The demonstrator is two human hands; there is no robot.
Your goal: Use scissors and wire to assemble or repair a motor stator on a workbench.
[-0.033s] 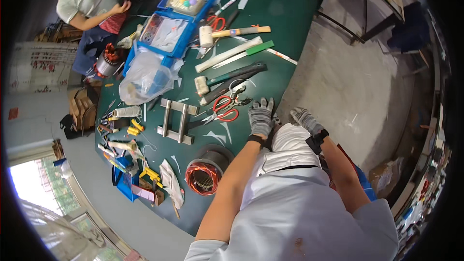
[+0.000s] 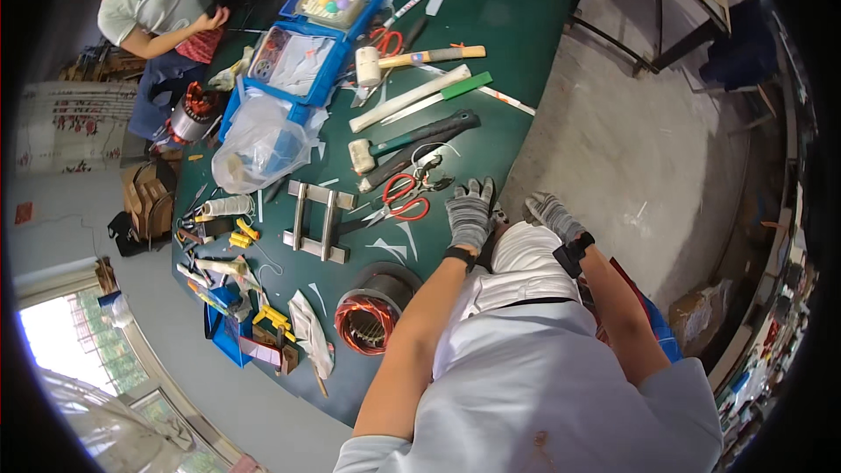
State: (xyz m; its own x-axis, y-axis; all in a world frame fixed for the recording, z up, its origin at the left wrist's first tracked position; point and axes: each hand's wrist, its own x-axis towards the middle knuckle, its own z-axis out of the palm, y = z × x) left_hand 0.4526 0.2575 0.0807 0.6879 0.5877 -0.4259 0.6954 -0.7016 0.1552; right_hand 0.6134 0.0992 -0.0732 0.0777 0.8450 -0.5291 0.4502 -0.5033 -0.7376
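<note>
My left hand (image 2: 470,215), in a grey striped knit glove, lies flat on the edge of the green table with its fingers spread and nothing in it. Just left of it are red-handled scissors (image 2: 406,201) and pliers (image 2: 429,177). My right hand (image 2: 555,215), gloved alike, rests over my leg beyond the table edge, fingers stretched out and holding nothing. Nearer to me stands a motor stator (image 2: 368,322) with copper windings. To its upper left is a metal frame (image 2: 319,221) of bars and two rods.
A white-headed mallet (image 2: 368,67), a green-handled hammer (image 2: 362,158) and pale strips lie farther off. Blue trays (image 2: 329,70) and a plastic bag (image 2: 261,144) line the far left. Another person (image 2: 162,9) handles something dark across the table. Concrete floor (image 2: 604,158) lies right.
</note>
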